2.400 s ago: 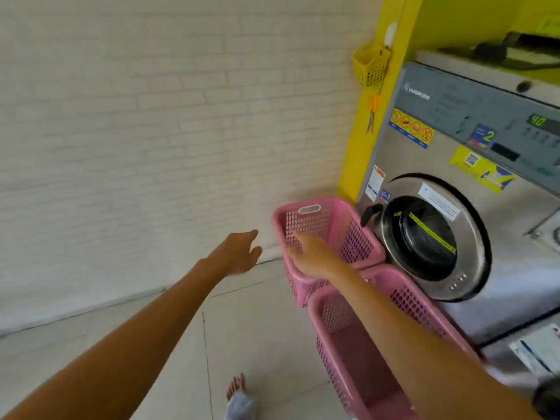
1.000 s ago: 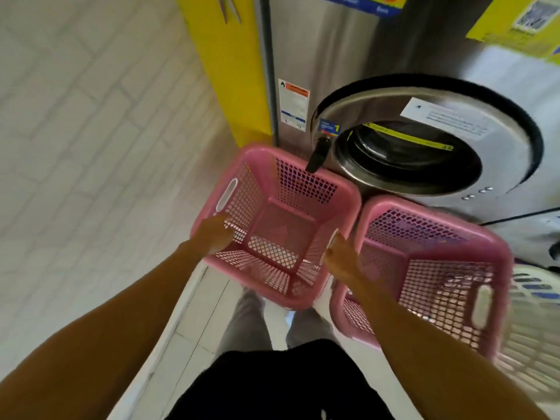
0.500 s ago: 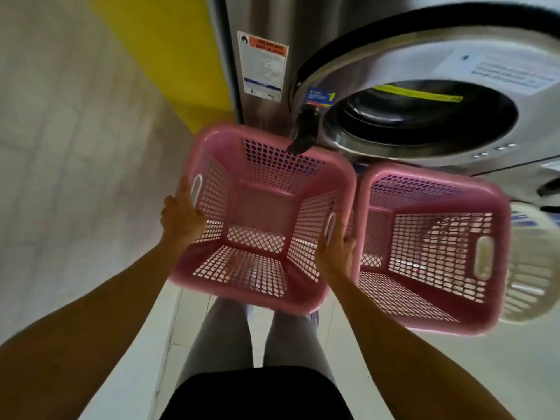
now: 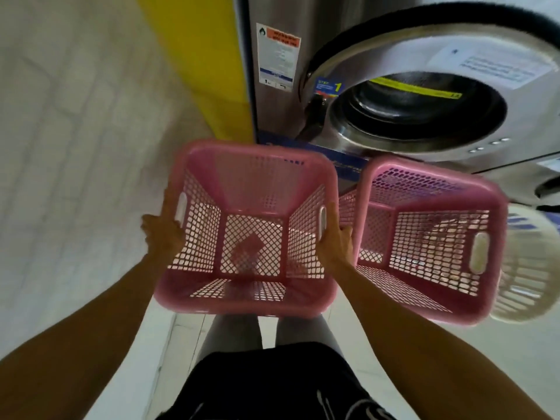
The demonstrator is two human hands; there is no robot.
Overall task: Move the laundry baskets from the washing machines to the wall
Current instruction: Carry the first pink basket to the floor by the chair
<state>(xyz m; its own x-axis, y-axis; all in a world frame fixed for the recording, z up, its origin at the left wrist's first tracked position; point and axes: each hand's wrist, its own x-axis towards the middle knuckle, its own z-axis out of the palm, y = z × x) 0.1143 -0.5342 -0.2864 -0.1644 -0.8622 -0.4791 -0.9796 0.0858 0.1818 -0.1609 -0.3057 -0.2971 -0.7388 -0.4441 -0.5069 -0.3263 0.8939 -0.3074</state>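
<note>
I look straight down into an empty pink mesh laundry basket point(image 4: 254, 165) held in front of my legs. My left hand point(image 4: 163, 231) grips its left side at the white handle slot. My right hand point(image 4: 335, 241) grips its right side at the other slot. A second pink basket point(image 4: 430, 183) stands just to the right, its rim close to my right hand. Both sit below the round door of a steel washing machine point(image 4: 424, 95). The white brick wall point(image 4: 75, 131) runs along the left.
A cream round basket point(image 4: 521, 283) peeks out behind the second pink basket at the far right. A yellow pillar point(image 4: 200, 62) stands between the wall and the machine. Pale tiled floor point(image 4: 178, 325) shows by my legs.
Both hands went from reaching toward the near pink basket to gripping its two sides. The basket now sits lower in view and away from the machine's door handle.
</note>
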